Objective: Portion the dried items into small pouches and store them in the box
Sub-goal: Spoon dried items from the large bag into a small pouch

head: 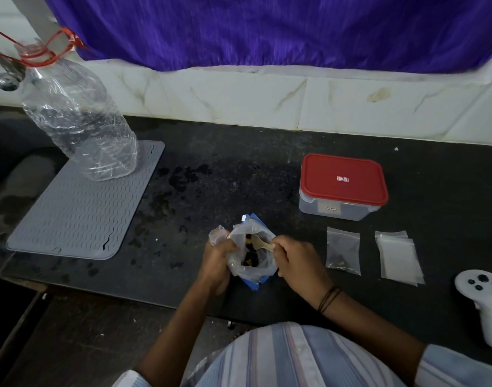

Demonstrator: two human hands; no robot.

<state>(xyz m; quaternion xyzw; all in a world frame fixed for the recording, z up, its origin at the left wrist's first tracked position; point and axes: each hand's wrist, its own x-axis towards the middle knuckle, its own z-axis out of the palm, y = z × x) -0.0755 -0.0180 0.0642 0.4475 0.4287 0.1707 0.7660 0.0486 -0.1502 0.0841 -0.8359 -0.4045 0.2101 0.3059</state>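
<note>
A clear plastic bag (263, 268) with blue trim stands near the front of the black counter (239, 152), open at the top, with dark and yellowish dried items (250, 259) inside. My left hand (218, 259) grips the bag's left rim. My right hand (298, 259) holds a small pale wooden spoon (260, 243) whose bowl dips into the bag. To the right lies a small clear pouch (343, 251) with a few dark bits in it, then a stack of flat clear pouches (398, 258). Behind them sits a clear box (343, 188) with its red lid on.
A grey ribbed mat (77, 210) lies at the left with a big crumpled clear bottle (77, 121) on it. A white hand controller (485, 300) rests at the right edge. Wet spots (183, 180) mark the counter's middle. White tiles and a purple curtain (267, 29) stand behind.
</note>
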